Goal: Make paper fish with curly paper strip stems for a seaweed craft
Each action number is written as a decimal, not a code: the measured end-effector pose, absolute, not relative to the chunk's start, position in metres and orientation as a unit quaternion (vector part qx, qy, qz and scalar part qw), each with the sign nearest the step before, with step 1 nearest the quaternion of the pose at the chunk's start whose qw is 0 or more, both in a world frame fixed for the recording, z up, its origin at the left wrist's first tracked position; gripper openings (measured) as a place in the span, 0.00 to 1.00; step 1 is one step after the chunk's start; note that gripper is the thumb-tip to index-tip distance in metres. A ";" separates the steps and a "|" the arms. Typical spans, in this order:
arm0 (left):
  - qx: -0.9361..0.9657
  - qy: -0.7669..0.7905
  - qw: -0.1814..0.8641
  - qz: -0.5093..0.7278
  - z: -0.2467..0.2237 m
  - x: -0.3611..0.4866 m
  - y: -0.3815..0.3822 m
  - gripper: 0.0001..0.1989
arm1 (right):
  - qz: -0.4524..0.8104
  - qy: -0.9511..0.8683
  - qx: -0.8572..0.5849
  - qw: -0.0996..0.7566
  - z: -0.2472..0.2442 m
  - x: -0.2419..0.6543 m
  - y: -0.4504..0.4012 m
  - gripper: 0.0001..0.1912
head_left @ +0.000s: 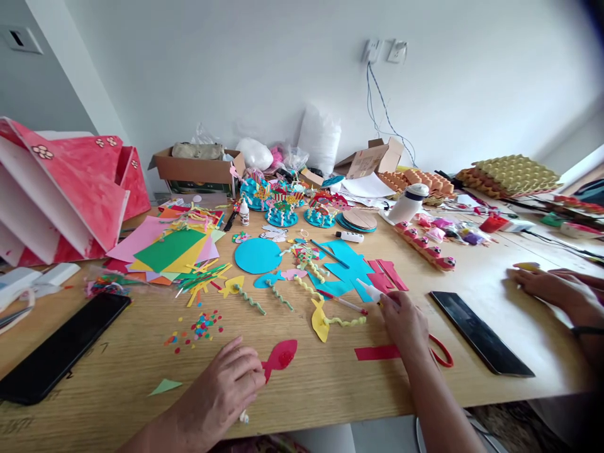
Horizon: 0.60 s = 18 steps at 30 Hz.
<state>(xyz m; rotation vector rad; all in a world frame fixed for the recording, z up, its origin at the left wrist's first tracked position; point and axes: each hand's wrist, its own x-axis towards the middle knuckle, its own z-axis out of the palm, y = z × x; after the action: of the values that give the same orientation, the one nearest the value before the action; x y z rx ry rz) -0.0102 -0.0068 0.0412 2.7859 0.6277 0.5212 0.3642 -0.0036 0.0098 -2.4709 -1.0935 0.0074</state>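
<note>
At the front of the table, my left hand [236, 380] is closed, its fingertips pinching the tail of a red paper fish [284, 356]. The fish lies flat with a shiny patch on its body. My right hand [406, 327] grips a white glue bottle [370, 290] whose pointed nozzle faces left, away from the fish. Beneath the right wrist lies a red paper strip [375, 353], beside the orange scissors handle [441, 351]. Between my hands, farther back, is a yellow paper fish [320, 322] with a twisted paper tail. Colored paper dots [204, 325] are scattered behind my left hand.
Black phones lie at left [61, 346] and right [479, 333]. A co-worker's hand [542, 286] rests at the right edge. Colored paper sheets [170, 251], a blue paper disc [257, 255] and a white bottle [408, 204] stand or lie farther back. Cardboard boxes [195, 168] line the wall.
</note>
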 end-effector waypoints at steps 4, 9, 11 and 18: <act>0.956 0.223 0.108 0.158 0.032 -0.019 -0.008 0.17 | -0.015 -0.405 -0.897 0.179 0.005 0.357 -0.001 0.17; 0.955 0.240 0.106 0.136 0.027 -0.025 -0.006 0.19 | -0.050 -0.407 -0.898 0.157 0.006 0.350 -0.001 0.20; 0.954 0.249 0.103 0.129 0.031 -0.028 -0.001 0.19 | -0.065 -0.408 -0.895 0.166 0.010 0.350 -0.004 0.21; 0.957 0.249 0.121 0.087 0.046 -0.042 0.016 0.12 | -0.105 -0.453 -0.834 0.298 0.050 0.321 -0.040 0.17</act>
<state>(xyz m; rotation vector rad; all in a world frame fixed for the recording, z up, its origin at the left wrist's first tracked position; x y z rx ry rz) -0.0424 0.0162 0.0463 2.7947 0.7279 0.2546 0.3207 -0.0404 0.0500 -2.2155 -1.2047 -0.2793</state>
